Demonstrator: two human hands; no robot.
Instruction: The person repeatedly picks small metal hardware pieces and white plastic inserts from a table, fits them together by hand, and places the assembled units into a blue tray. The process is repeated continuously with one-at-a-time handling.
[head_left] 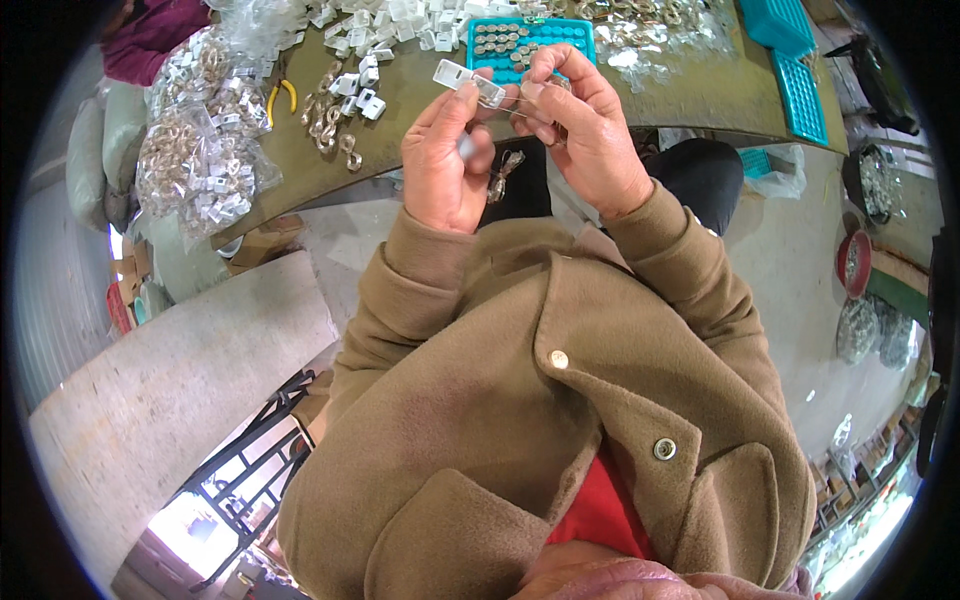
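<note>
Over the table's near edge, my left hand [440, 165] pinches a small white plastic case [452, 74] with a see-through end. My right hand [590, 125] is closed beside it, its fingertips on a thin wire [517, 112] that runs towards the case. Whether the wire is fixed to the case is too small to tell. A twisted bundle of clear cable [505, 176] hangs below, between my hands. Just beyond my fingers lies a blue tray [562, 38] with several round silvery pieces in it.
On the olive table [420, 120] lie loose white cases [400, 25], coiled cables [325, 112] and yellow-handled pliers [288, 95]. Filled clear bags [205, 165] stand at the left edge. Blue trays [798, 95] sit at the right end. Another person's dark red sleeve [155, 40] shows far left.
</note>
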